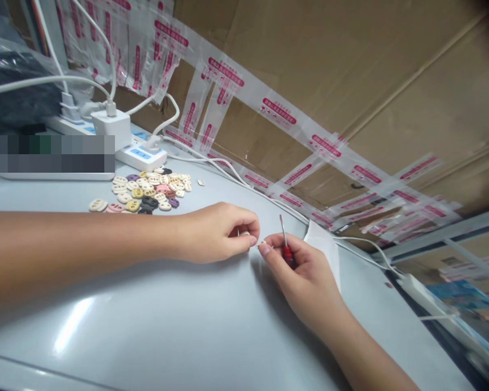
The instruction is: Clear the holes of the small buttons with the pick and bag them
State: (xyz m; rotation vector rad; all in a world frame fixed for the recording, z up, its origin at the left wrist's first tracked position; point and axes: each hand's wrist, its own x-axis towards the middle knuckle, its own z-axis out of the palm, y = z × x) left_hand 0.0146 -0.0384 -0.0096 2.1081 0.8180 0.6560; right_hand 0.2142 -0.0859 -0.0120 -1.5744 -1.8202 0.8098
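Note:
My left hand (215,232) is curled above the table, thumb and fingers closed around a small whitish piece that is mostly hidden. Close beside it, my right hand (305,271) keeps a screwdriver (287,251) with a red handle in its curled fingers, the metal shaft pointing up. Its thumb and index finger also pinch a tiny pale piece (262,244), whose kind I cannot make out. To the left lies a pile of small oval pieces with holes (150,192), in white, yellow, pink, black and purple. One white piece (201,182) sits apart from the pile.
Behind the pile stand a white power strip (142,158) and a plugged-in white adapter (113,129) with cables. Taped cardboard (330,70) rises along the table's (179,331) back edge. White paper (324,247) lies behind my right hand.

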